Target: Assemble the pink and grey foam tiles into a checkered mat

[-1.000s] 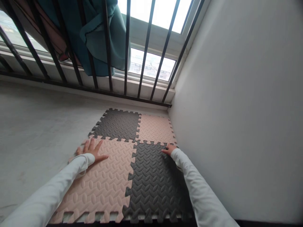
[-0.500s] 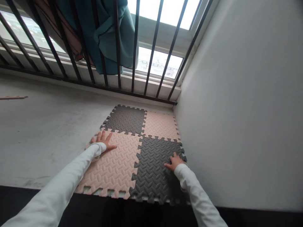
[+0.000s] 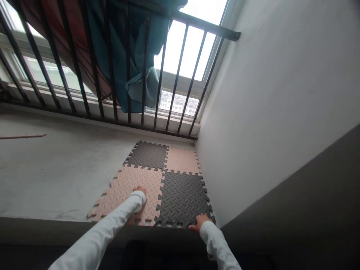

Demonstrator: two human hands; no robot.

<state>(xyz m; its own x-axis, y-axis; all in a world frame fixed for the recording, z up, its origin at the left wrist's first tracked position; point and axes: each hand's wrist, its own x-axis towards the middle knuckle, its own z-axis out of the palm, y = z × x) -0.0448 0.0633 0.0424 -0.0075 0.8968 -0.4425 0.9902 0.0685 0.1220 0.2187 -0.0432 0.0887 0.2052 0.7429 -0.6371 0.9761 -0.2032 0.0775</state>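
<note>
Four-square foam mat tiles lie joined on the pale ledge. My left hand [image 3: 140, 189] rests on the near pink foam tile [image 3: 123, 187]; its fingers are largely hidden by the hand and white cuff. At the front right corner of the near black foam tile [image 3: 182, 195] is my right hand [image 3: 201, 221], thumb apart from the fingers, touching the tile near its edge. Behind these lie a far black foam tile [image 3: 149, 154] and a far pink foam tile [image 3: 182, 159]. Interlocking teeth line the outer edges.
A dark metal railing [image 3: 126, 123] runs along the back before the windows, with teal cloth [image 3: 120, 75] hanging there. A white wall [image 3: 253, 112] borders the mat on the right. A thin pinkish strip [image 3: 24, 136] lies on the ledge [image 3: 56, 168] far left.
My left hand has moved right and toward me across the near pink tile, its spread fingers drawn in. My right hand has moved nearer, to the black tile's front corner. The view has tilted up.
</note>
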